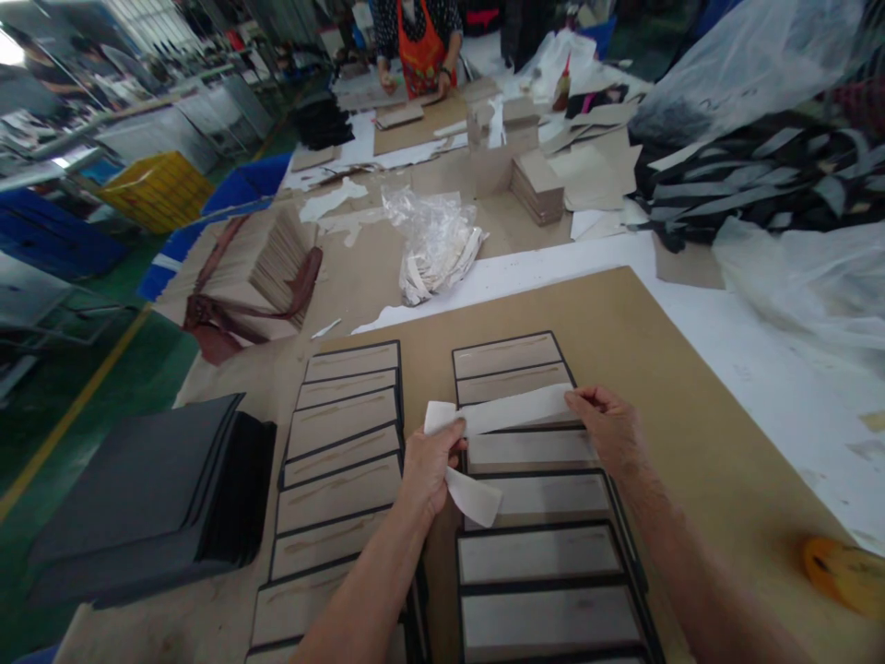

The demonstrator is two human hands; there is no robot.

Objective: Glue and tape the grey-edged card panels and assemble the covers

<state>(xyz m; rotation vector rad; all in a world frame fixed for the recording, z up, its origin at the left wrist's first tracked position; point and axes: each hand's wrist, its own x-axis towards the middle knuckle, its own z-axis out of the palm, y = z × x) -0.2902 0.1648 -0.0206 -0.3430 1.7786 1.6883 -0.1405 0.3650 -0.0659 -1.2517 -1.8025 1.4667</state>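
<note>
A white strip (515,410) is stretched between my two hands above the right row of overlapping dark-edged cardboard panels (508,358). My left hand (432,461) is closed on its left part, and a loose white piece (477,498) hangs below that hand. My right hand (608,420) pinches the strip's right end between thumb and fingers. Nearer panels in this row bear a white strip (539,556) across their faces. To the left lies a second row of panels (346,443), each with a brownish streak and no white strip.
A stack of dark grey sheets (138,480) sits at left. Behind it is a tied cardboard bundle (255,267). A clear plastic bag (435,244) holds pale strips. Black and grey straps (767,175) pile at right, near a yellow object (843,574). Another person (421,46) works across the table.
</note>
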